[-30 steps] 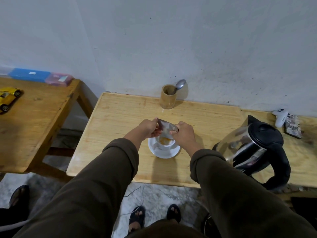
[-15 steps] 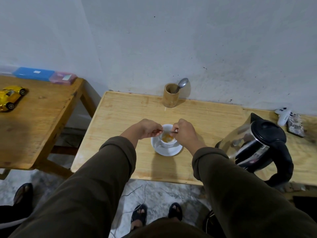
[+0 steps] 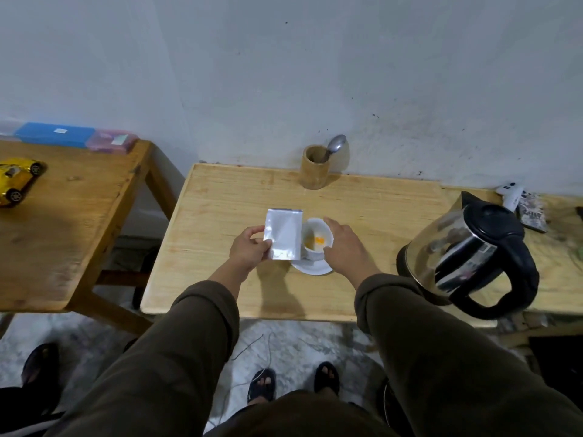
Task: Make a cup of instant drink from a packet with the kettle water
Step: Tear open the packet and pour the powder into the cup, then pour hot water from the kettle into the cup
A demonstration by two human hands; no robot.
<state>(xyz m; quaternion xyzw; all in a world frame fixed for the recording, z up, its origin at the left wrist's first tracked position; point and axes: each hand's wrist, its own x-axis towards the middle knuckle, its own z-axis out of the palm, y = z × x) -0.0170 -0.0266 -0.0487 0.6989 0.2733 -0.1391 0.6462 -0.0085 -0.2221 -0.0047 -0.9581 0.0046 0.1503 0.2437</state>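
Two arms in dark olive sleeves reach forward from the bottom of the view over a pale wooden worktop (image 3: 220,279), with sandalled feet visible on the floor below. The landmark is a small white cup (image 3: 318,239) on a white saucer (image 3: 312,267), near the middle of the worktop, holding orange powder. Just left of the cup, the left hand (image 3: 249,249) pinches a silvery packet (image 3: 284,234) by its lower left corner, its grip closed on the foil, holding the packet upright and flat-faced beside the cup's rim. Just right of the cup, the right hand (image 3: 342,247) hovers with fingers loosely spread and holds nothing. Well right of the cup stands a glass kettle (image 3: 467,250) with a black lid and handle. Behind the cup, against the wall, a bamboo holder (image 3: 315,168) carries a spoon (image 3: 335,146). The packet looks light, thin and crinkly, probably emptied, so an edge pinch suffices. The kettle likely weighs most and may be hot; its black handle is the place to grasp. The cup looks breakable and could slide on its saucer.
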